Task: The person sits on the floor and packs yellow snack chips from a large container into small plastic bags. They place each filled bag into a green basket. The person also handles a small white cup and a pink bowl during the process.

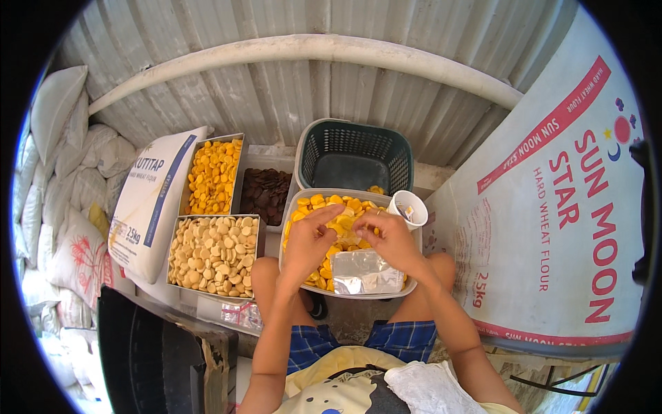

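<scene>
A pale plastic tub (283,243) full of round yellow biscuits (320,277) sits between my knees. Over it, a small clear plastic bag (343,223) with yellow biscuits in it is held between my two hands. My left hand (309,242) has the bag's left side between thumb and forefinger. On the other side, the bent fingers of my right hand (392,239) pinch its edge; a ring is on one finger. Flat clear plastic bags (362,273) lie on the biscuits at the tub's near side. A white cup (408,208) with small packets inside stands at the tub's far right corner.
A dark green basket (357,139) stands behind the tub. At left are tins of yellow (212,173) and tan biscuits (214,253), a container of dark brown discs (266,191), and a flour sack (155,202). A large flour sack (548,233) rises at right; a pipe (320,49) crosses the corrugated wall.
</scene>
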{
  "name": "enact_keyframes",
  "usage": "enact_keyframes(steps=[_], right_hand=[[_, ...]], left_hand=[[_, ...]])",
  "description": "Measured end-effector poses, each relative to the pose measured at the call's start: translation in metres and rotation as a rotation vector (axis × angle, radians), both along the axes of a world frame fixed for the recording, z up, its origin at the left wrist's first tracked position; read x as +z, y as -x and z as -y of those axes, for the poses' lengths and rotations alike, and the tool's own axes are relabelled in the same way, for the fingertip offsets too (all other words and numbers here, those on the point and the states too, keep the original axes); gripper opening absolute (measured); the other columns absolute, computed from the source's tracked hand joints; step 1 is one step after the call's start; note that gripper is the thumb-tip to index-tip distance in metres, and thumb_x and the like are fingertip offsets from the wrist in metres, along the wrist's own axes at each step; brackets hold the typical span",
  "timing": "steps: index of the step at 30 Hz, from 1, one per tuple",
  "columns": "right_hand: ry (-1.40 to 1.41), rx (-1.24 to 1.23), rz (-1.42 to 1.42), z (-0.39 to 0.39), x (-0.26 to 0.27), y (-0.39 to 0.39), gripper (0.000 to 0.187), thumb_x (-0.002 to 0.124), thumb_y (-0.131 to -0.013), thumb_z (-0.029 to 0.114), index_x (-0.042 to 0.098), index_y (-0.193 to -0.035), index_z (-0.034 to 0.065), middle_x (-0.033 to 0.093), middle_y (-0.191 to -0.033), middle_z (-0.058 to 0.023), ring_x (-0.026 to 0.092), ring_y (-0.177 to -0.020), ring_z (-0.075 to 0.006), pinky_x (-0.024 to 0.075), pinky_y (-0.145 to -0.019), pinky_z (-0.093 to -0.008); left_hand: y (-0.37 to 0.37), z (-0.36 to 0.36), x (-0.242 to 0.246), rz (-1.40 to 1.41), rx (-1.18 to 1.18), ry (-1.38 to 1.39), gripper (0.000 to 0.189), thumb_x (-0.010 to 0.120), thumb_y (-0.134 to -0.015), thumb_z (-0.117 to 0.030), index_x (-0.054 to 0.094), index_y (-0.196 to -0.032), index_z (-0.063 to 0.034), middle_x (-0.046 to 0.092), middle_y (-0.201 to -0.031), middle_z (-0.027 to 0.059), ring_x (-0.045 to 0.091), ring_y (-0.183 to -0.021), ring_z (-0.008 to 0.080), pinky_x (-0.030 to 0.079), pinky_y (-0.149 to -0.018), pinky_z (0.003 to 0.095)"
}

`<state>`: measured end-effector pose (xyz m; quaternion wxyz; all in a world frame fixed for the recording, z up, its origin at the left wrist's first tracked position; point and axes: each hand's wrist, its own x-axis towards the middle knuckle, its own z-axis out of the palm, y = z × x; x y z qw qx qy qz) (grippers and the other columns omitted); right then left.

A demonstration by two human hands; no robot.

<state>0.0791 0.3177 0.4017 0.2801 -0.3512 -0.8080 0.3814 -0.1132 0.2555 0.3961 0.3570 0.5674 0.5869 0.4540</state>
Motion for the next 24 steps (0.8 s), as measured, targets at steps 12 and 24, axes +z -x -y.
enact_keyframes(steps=[12, 24], right_hand=[[-0.471, -0.156, 0.635, -0.022, -0.093, 0.014, 0.02, 0.061, -0.08, 0.001, 0.066, -0.1, 0.0003, 0.066, -0.103, -0.0188, 0.065, -0.097, -0.0328, 0.0542, -0.076, -0.0416], [-0.38, 0.068, 0.3, 0.013, 0.016, 0.012, 0.016, 0.066, -0.089, 0.015, 0.067, -0.101, 0.0047, 0.068, -0.092, -0.0121, 0.068, -0.082, -0.0293, 0.053, -0.07, -0.0381]], left_hand=[[0.009, 0.018, -0.012, 0.256, 0.108, -0.052, 0.052, 0.053, -0.081, 0.01, 0.062, -0.13, -0.0035, 0.06, -0.133, 0.0124, 0.059, -0.076, 0.0082, 0.056, -0.067, 0.0225], [-0.006, 0.011, -0.001, 0.18, 0.073, 0.013, 0.052, 0.053, -0.079, 0.01, 0.064, -0.127, -0.0042, 0.065, -0.129, 0.0092, 0.057, -0.076, 0.0075, 0.05, -0.068, 0.0211]])
